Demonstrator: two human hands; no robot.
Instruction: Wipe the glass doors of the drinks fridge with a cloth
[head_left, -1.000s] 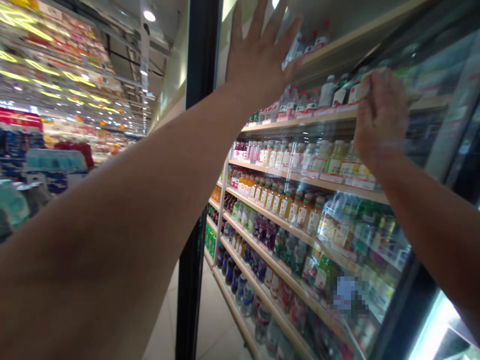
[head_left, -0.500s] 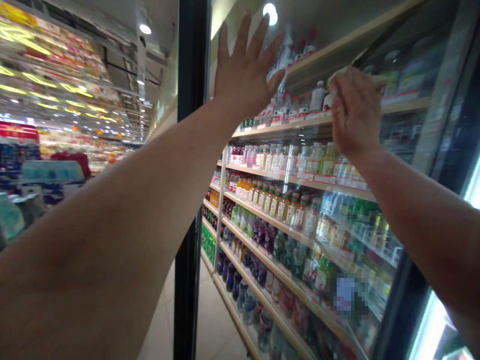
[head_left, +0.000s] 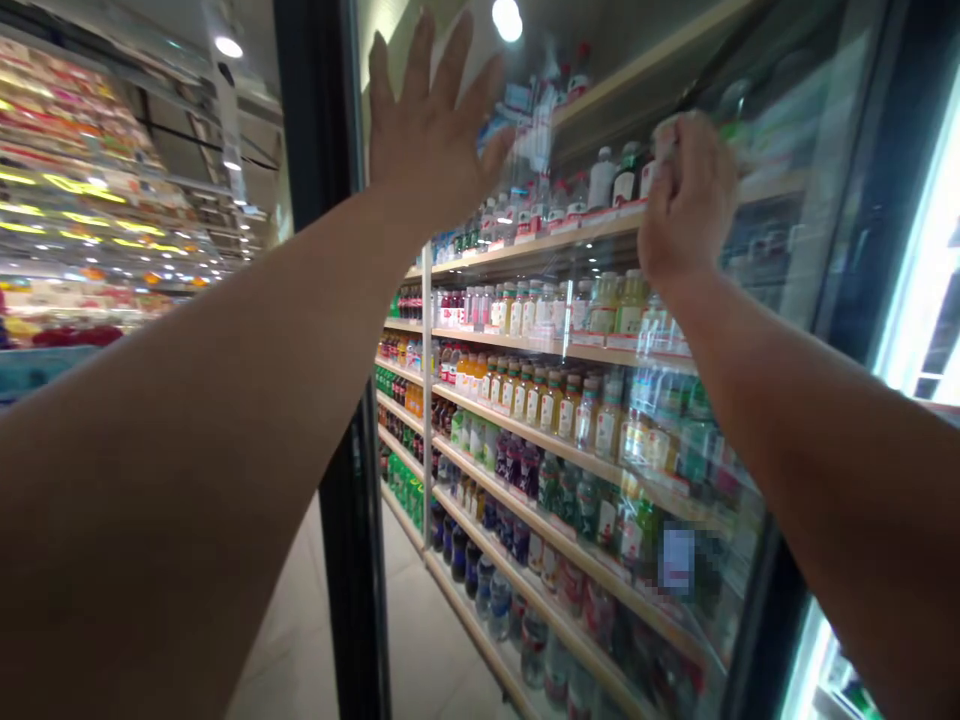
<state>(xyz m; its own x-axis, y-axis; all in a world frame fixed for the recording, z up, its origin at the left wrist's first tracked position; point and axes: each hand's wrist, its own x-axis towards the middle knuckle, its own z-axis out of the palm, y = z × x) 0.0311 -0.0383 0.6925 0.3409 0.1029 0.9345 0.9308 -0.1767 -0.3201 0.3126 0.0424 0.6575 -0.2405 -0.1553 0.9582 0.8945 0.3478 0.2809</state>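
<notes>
A glass door in a dark frame (head_left: 352,570) stands before me, with shelves of bottles showing through the pane. My left hand (head_left: 435,130) lies against the upper glass near the frame, fingers spread and nothing in it. Higher on the right, my right hand (head_left: 691,200) is closed on a pale folded cloth (head_left: 665,135) held at the pane. Most of the cloth is hidden behind the fingers.
Bottled drinks (head_left: 551,400) fill several wooden shelves (head_left: 525,510) beyond the glass. A lit cooler edge (head_left: 919,240) is at the right. Blurred store displays (head_left: 67,160) and a pale tiled floor (head_left: 285,620) are at the left.
The view has turned slightly right, so the door frame and both hands appear further left. My left hand stays spread on the glass; my right hand keeps its hold on the cloth.
</notes>
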